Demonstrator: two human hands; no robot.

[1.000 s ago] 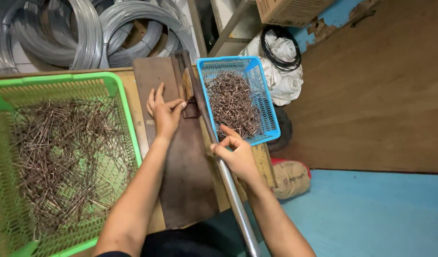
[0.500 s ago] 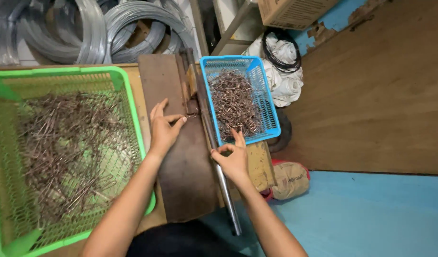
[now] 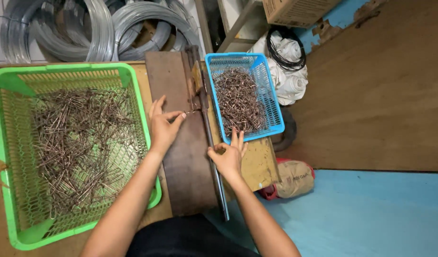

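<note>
Since 1 s ago the right hand (image 3: 228,158) has slid down the metal lever bar (image 3: 210,143), grip now closed round it w/ fingers fanned. Left hand (image 3: 164,124) stays put, pinching a wire piece (image 3: 192,112) at the bender on the brown board (image 3: 181,157), so a bend looks underway. Green basket (image 3: 147,128): straight wire pieces (many). Blue basket (image 3: 276,114): bent ones.

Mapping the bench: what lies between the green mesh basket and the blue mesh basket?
Head view: a dark brown board with a metal lever bar.
</note>
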